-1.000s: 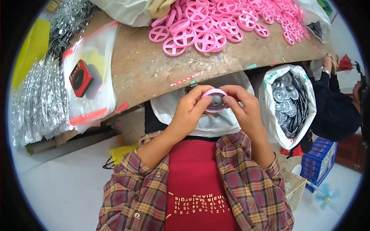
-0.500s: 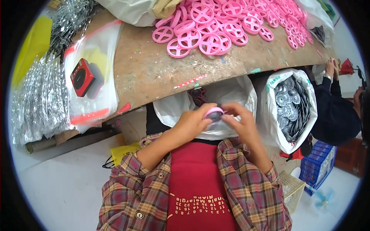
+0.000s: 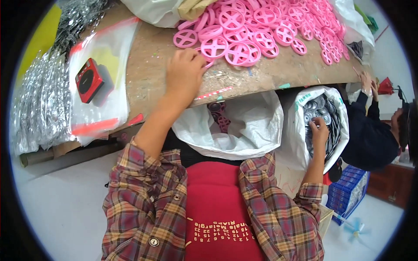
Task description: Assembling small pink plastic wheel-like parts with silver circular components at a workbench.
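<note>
My left hand (image 3: 185, 71) reaches up onto the table at the near left edge of a heap of pink spoked wheels (image 3: 236, 53). Its fingers are curled over one pink wheel (image 3: 210, 65), most of which they hide. Over to the right, my right hand (image 3: 321, 132) dips into a white sack (image 3: 300, 161) of grey round discs (image 3: 335, 135), with its fingertips pinched on a grey disc at the top. Between my arms an open white bag (image 3: 248, 150) holds a few assembled pink and dark wheels (image 3: 223, 124).
A red and black box-shaped device (image 3: 89, 81) lies on clear plastic bags (image 3: 104, 117) at the left, beside silvery packets (image 3: 45, 108). Another person (image 3: 370, 126) works at the far right. A blue crate (image 3: 347, 191) stands on the floor behind the sack.
Both hands have parted from above the middle bag, where they held a pink wheel with a dark disc. The left moved up to the pink heap, the right over to the grey discs.
</note>
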Available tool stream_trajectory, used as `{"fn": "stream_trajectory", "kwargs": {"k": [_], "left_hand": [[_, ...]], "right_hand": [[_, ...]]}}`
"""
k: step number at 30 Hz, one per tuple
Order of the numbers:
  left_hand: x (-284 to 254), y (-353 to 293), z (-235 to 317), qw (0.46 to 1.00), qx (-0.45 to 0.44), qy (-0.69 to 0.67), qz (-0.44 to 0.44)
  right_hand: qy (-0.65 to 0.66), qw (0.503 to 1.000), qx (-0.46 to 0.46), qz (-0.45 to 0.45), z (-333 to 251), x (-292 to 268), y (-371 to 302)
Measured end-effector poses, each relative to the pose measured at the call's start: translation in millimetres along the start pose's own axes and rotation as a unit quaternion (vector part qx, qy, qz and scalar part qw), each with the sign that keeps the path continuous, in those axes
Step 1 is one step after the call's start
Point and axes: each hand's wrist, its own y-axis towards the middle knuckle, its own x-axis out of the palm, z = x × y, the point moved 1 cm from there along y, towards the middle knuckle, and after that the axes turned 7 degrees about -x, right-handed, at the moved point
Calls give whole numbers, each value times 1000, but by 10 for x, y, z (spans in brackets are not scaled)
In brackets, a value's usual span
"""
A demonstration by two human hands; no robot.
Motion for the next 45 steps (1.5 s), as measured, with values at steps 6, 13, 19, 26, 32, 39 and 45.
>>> {"fn": "stream_trajectory", "kwargs": {"k": [6, 13, 19, 26, 32, 39, 45], "left_hand": [[-291, -311, 212, 997, -27, -74, -9], [-464, -468, 435, 983, -49, -176, 14], [-512, -561, 557, 965, -57, -258, 1], [-184, -818, 782, 505, -382, -731, -256], [-159, -872, 1026, 494, -411, -718, -268], [-186, -947, 911, 706, -269, -600, -264], [-108, -952, 942, 707, -286, -581, -285]], "right_hand": [[-14, 999, 38, 7, -144, 114, 100], [147, 987, 51, -33, -160, 88, -71], [117, 990, 72, -35, -252, 13, -240], [418, 889, 9, 188, -950, -320, -404], [342, 911, -228, 46, -2469, 55, -630], [485, 853, -92, -173, -2521, 91, -570], [411, 890, -113, -159, -2467, 266, -601]]}}
